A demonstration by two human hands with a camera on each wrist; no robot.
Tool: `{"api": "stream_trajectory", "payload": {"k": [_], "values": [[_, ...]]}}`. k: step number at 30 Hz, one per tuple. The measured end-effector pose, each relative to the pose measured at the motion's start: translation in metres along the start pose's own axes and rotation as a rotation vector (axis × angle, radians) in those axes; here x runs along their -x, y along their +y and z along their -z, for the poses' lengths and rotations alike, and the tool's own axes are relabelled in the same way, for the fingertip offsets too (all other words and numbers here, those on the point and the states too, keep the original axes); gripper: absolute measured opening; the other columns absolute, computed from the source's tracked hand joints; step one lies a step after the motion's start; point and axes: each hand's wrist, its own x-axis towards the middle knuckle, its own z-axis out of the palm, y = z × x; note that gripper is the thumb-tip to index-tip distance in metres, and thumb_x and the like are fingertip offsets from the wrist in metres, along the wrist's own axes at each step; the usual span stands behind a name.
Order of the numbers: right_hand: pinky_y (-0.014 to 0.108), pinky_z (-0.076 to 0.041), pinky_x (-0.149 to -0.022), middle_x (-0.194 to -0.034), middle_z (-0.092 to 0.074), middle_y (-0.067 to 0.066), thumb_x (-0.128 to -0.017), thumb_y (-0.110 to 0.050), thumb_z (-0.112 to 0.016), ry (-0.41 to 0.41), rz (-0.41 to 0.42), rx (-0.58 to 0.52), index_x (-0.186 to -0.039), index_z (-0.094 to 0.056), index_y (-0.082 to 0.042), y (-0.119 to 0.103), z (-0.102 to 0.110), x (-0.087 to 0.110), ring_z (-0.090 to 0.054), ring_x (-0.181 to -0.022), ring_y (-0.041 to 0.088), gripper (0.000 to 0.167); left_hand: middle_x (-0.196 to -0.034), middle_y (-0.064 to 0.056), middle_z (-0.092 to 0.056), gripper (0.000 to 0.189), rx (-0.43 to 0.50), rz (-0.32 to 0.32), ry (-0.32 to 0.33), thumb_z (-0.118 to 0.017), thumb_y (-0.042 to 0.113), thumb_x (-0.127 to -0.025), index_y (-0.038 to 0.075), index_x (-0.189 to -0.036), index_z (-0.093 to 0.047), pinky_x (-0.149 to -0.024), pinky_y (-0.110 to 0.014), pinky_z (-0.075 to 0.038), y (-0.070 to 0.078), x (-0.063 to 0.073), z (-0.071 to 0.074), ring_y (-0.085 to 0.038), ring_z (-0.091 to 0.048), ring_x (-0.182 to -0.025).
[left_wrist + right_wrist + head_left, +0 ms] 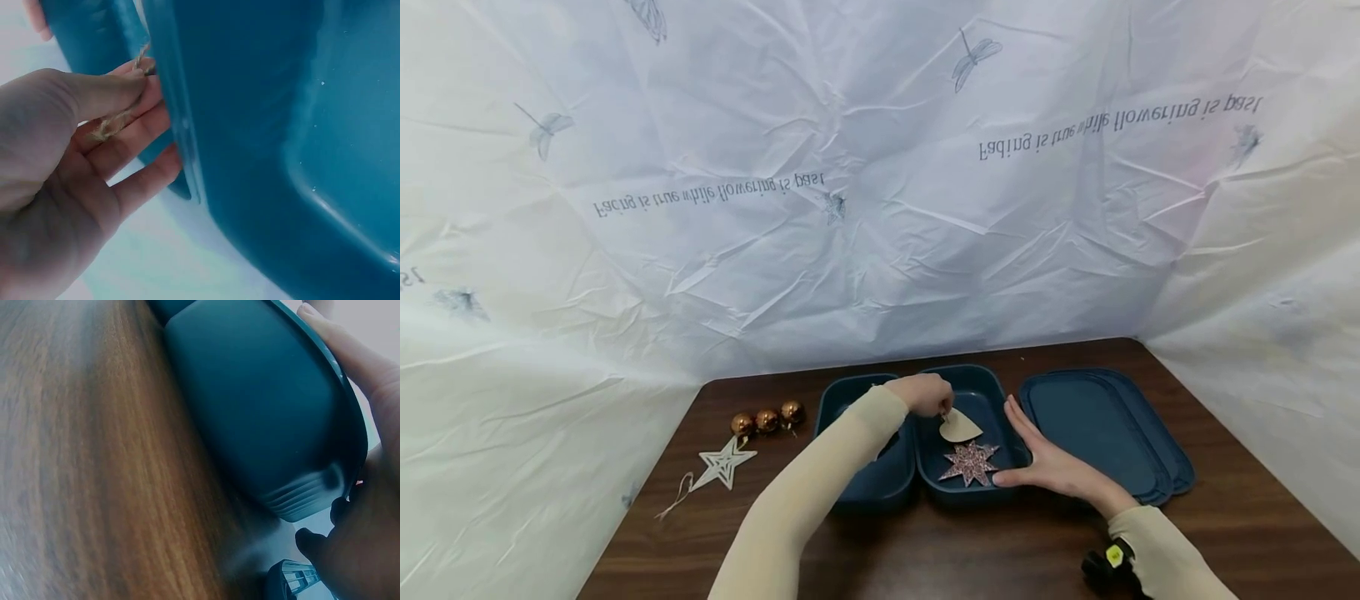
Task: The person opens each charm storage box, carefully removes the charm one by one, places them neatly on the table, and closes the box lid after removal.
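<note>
My left hand (pixel 928 394) reaches over the right-hand dark blue box (pixel 973 373) and pinches the twine loop (pixel 115 122) of a flat, pale heart-shaped ornament (pixel 960 427) between thumb and fingers. The ornament hangs inside the box, just behind a glittery pink star (pixel 970 462) lying at its near end. In the left wrist view my fingers are right at the rim of a box. With thumb and fingers spread, my right hand (pixel 1052 460) rests at the right rim of that same box.
A second blue box (pixel 874 492) stands directly left, partly hidden by my left sleeve. Blue lids (pixel 1097 433) lie stacked on the right. Three shiny copper balls (pixel 767 421) and a white star ornament (pixel 722 462) with a string lie on the left of the wooden table (pixel 970 558).
</note>
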Motion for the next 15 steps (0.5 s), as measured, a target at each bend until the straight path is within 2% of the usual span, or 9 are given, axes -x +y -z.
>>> {"api": "stream_trajectory", "payload": {"k": [6, 10, 15], "values": [[0.08, -0.015, -0.104, -0.165, 0.024, 0.015, -0.09, -0.027, -0.077, 0.015, 0.011, 0.008, -0.161, 0.01, -0.009, 0.0, 0.0, -0.001, 0.015, -0.146, 0.053, 0.114, -0.112, 0.001, -0.067, 0.022, 0.065, -0.066, 0.122, -0.052, 0.017, -0.107, 0.013, -0.119, -0.071, -0.08, -0.021, -0.048, -0.007, 0.004, 0.009, -0.007, -0.057, -0.088], [0.08, -0.014, -0.104, -0.164, 0.024, 0.015, -0.091, -0.028, -0.076, 0.008, 0.008, 0.007, -0.161, 0.011, -0.009, 0.0, 0.0, -0.001, 0.015, -0.146, 0.053, 0.114, -0.105, 0.003, -0.065, 0.021, 0.178, -0.108, 0.189, -0.05, 0.019, -0.108, 0.012, -0.114, -0.069, -0.074, -0.021, -0.047, -0.01, 0.01, 0.012, -0.007, -0.055, -0.081], [0.081, -0.013, -0.104, -0.164, 0.025, 0.016, -0.091, -0.028, -0.076, 0.004, 0.005, 0.01, -0.161, 0.012, -0.01, 0.0, -0.001, 0.001, 0.015, -0.146, 0.054, 0.114, -0.105, 0.004, -0.066, 0.023, 0.317, -0.139, 0.251, -0.047, 0.018, -0.109, 0.011, -0.117, -0.068, -0.07, -0.022, -0.047, -0.015, 0.02, 0.017, -0.008, -0.057, -0.077]]}}
